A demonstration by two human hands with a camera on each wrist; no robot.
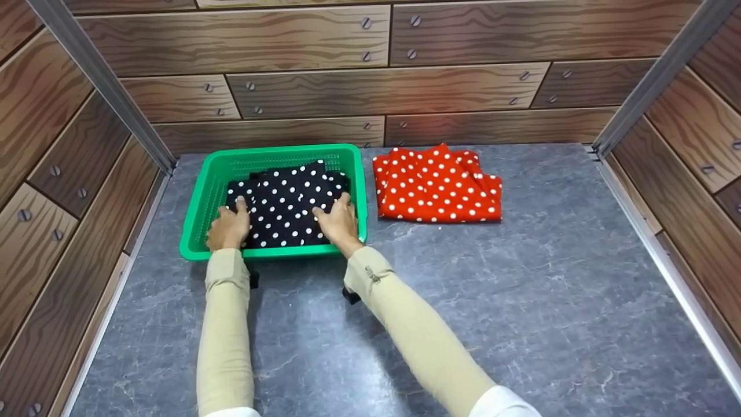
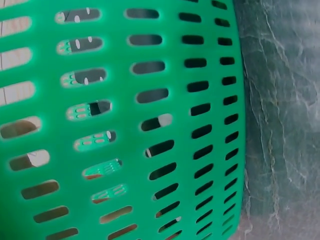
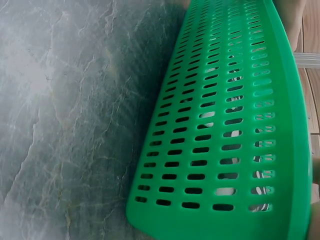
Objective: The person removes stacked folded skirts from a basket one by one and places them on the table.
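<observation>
A folded black cloth with white polka dots [image 1: 283,208] lies inside a green plastic basket [image 1: 278,251]. My left hand [image 1: 228,227] grips the cloth's left side, thumb on top and fingers down along its edge. On the other side, my right hand [image 1: 338,223] holds the right part of the cloth, its thumb over the dots. Both hands reach in over the basket's near rim. In the left wrist view the slotted basket wall [image 2: 175,115] hides most of the cloth. The right wrist view shows the basket's outer side [image 3: 210,135].
A folded red cloth with white dots [image 1: 437,188] lies right of the basket on the grey marbled surface [image 1: 521,301]. Wood-patterned walls [image 1: 324,95] enclose the back and both sides, with metal strips [image 1: 654,78] along the corners.
</observation>
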